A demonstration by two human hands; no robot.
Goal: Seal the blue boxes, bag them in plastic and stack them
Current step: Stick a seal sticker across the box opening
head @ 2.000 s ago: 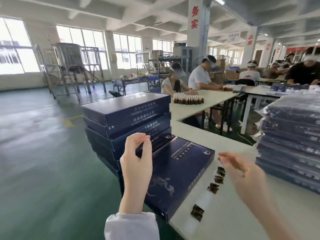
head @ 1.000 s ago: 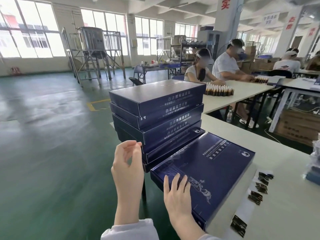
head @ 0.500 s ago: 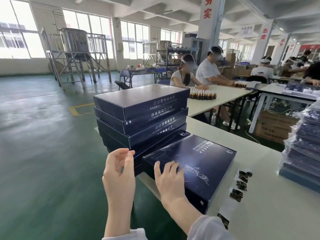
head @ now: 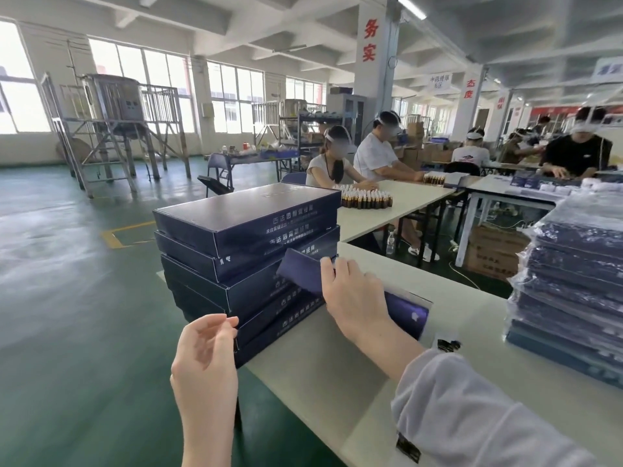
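Bagged stack (head: 573, 281) cropped right; held box (head: 408, 310) blurred.

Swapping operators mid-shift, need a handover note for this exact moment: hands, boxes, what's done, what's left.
The right hand grips the tilted blue box, which is tipped up on edge on the table.
The left hand is raised beside the unbagged stack, fingers curled with thumb near forefinger. I can't tell whether it pinches anything.
The dark stickers lie on the table, right of the box.
Done: the bagged stack at the far right.
Left: seal the box in hand, bag it and stack it, then work through the unbagged stack.
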